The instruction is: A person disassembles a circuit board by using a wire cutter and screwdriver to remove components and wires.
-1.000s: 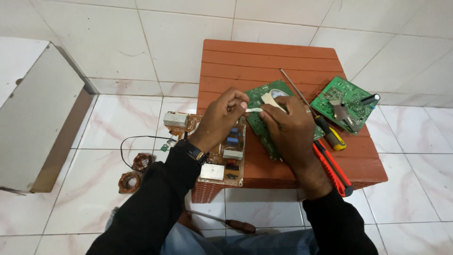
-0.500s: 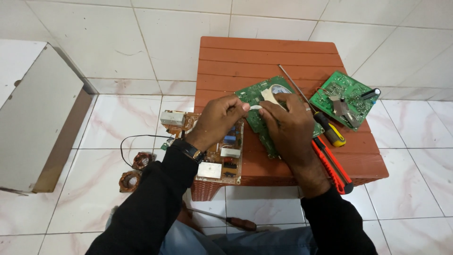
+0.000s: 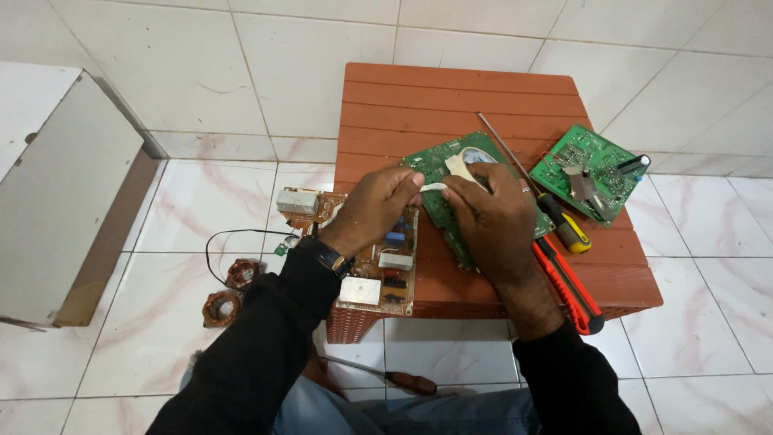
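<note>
My left hand [image 3: 372,208] and my right hand [image 3: 493,216] meet over a green circuit board [image 3: 439,165] that lies on a low brown-red stool [image 3: 451,97]. Both pinch a thin white strip [image 3: 433,187] stretched between their fingertips. A pale cream piece [image 3: 460,166] of the same stuff curls up by my right thumb, on the board. A brown circuit board [image 3: 385,270] with white and blue parts lies under my left wrist at the stool's near left corner. My right hand hides much of the green board.
A second green board [image 3: 586,165] lies at the stool's right side. A yellow-handled screwdriver [image 3: 538,193] and a red utility knife [image 3: 568,283] lie by my right forearm. Two copper coils [image 3: 232,290], a black wire and another screwdriver [image 3: 386,376] are on the tiled floor. A white cabinet [image 3: 48,193] stands left.
The hands stay together on the green board; the fingers have shifted slightly along the white strip. The camera view has moved a little.
</note>
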